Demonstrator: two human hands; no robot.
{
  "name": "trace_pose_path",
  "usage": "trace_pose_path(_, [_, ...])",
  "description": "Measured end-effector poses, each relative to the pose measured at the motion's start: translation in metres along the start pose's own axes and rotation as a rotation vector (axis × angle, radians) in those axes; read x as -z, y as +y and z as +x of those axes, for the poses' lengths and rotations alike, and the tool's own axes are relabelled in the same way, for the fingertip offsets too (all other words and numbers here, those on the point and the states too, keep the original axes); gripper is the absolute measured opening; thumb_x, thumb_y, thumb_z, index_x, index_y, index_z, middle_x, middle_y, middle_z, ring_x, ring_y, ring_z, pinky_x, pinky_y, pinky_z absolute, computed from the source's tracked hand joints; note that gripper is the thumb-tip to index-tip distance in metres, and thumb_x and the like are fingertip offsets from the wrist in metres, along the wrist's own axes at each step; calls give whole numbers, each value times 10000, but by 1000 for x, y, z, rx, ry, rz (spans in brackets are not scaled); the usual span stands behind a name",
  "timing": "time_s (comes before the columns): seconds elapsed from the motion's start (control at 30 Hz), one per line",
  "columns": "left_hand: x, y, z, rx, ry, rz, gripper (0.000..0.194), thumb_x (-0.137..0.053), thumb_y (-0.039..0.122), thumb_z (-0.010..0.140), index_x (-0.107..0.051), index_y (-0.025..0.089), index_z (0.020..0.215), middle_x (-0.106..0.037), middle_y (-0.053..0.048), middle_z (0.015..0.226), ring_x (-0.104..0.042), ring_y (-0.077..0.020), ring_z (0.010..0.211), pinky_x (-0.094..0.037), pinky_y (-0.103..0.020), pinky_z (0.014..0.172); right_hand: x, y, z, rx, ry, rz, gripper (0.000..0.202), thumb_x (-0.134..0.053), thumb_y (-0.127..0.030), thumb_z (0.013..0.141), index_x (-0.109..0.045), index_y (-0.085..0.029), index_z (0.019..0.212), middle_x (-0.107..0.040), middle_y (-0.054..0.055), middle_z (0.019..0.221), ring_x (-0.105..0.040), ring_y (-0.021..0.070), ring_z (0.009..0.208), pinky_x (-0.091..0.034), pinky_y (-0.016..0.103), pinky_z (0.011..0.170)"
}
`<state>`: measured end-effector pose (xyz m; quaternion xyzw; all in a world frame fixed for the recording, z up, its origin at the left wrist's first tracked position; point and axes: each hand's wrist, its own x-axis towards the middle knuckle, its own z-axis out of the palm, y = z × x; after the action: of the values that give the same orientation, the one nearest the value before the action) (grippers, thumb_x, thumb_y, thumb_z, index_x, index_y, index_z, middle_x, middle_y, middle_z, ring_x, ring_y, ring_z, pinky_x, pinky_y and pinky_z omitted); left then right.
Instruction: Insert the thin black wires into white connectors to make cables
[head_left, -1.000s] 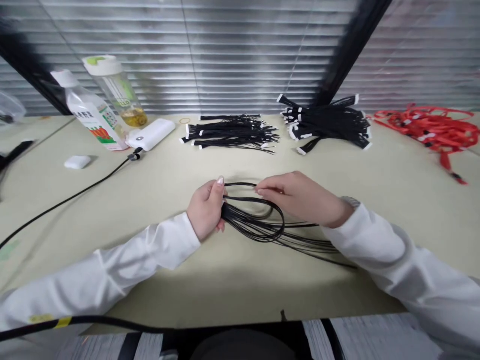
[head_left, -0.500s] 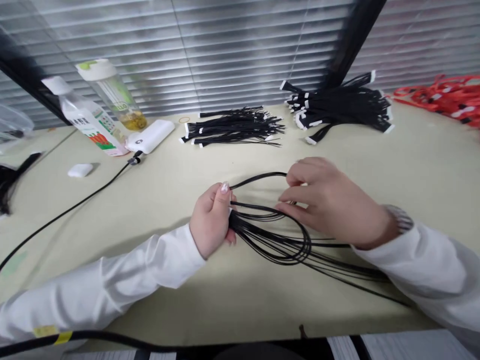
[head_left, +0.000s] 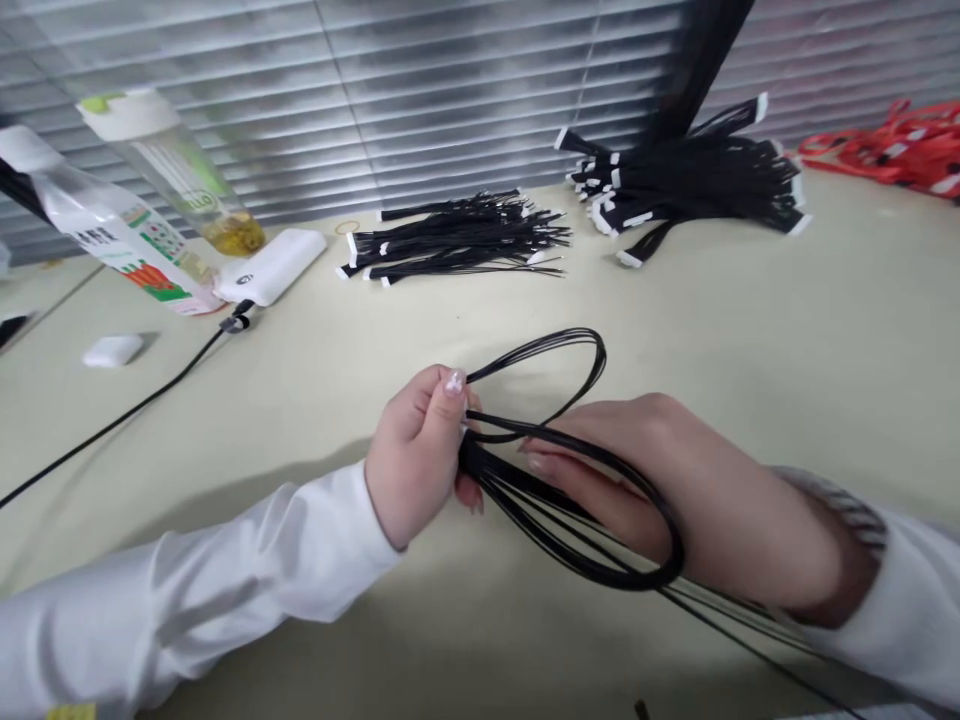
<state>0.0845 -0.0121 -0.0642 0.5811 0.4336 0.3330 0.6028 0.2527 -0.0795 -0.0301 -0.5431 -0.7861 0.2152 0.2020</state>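
Lying low over the pale counter [head_left: 750, 330], a bundle of thin black cords [head_left: 555, 500] is held between both hands near the middle of the view. The left hand [head_left: 420, 455] is clenched on the bundle where the strands gather, thumb pressed on top, so its grip is closed around the cords. The right hand [head_left: 675, 490] is passed through a loop of the same cords, which rings it near the knuckles; its fingers are laid flat beneath the strands, touching them, and whether its grip is closed cannot be told. A second, smaller loop is seen arching up just beyond the left thumb, and loose ends trail off to the lower right past a white sleeve [head_left: 911, 590]. Farther back, two heaps of black cords with white tips [head_left: 457, 240] [head_left: 690, 180] are set before the blinds, well apart from the hands. At the left, a white power bank [head_left: 270, 268], a clear bottle [head_left: 172, 165] and a small white case [head_left: 111, 350] are found.
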Motion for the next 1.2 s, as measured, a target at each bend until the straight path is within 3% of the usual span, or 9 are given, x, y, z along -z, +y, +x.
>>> trace_pose_path(0.17, [1,-1,-2,-41,-41,39,385,-399,582,831,-429,221,701,-443,78,388,-470,-103,247,-362,-185,212,-11,-2,5,19,32,334,209,-456,-192,865,-644,-234,785,-653,-66,708,-556,74,597,-412,197,602])
trace_pose_path(0.3, [1,-3,-4,-64,-78,59,374,-399,572,835,-438,222,710,-455,71,437,-482,-100,267,-387,-191,224,-9,-4,6,-28,-99,397,213,-449,-173,862,-649,-214,802,-667,-36,785,-582,92,680,-419,207,639])
trace_pose_path(0.43, [2,-2,-4,-89,-51,123,348,-398,524,856,-465,212,716,-465,54,519,-463,-76,312,-381,-182,263,-9,-5,6,-63,-103,294,187,-440,-196,857,-612,-196,784,-628,-17,690,-532,99,598,-394,226,577])
trace_pose_path(0.6, [5,3,0,-299,-21,416,340,-397,377,893,-516,177,645,-459,23,544,-426,-78,488,-383,-178,458,-12,-6,6,-62,-73,166,160,-445,-192,830,-484,-191,674,-583,4,640,-489,110,554,-378,243,539])
trace_pose_path(0.67, [6,5,1,-298,-27,467,341,-406,373,886,-531,175,639,-446,21,524,-406,-88,494,-357,-187,465,-12,-6,5,-47,-81,170,151,-443,-179,831,-479,-198,686,-588,0,653,-504,111,573,-384,241,547])
trace_pose_path(0.8, [7,3,0,-243,-24,360,380,-406,452,870,-495,182,617,-429,20,515,-381,-97,475,-321,-202,442,-12,-3,4,-94,-106,187,231,-422,-249,871,-457,-196,649,-558,-5,612,-467,106,543,-369,247,529])
trace_pose_path(1.03, [6,0,-1,-264,-38,298,408,-400,495,862,-460,192,595,-403,21,510,-349,-103,472,-315,-221,454,-16,-1,4,-103,-101,88,241,-436,-282,884,-494,-195,667,-571,-14,607,-468,93,515,-337,253,512])
trace_pose_path(1.2, [6,-1,-1,-237,-50,271,394,-405,493,863,-473,190,621,-412,24,516,-355,-93,462,-306,-210,430,-15,2,-1,38,-80,-91,166,-458,-229,872,-532,-202,726,-600,-2,703,-521,119,605,-379,277,565])
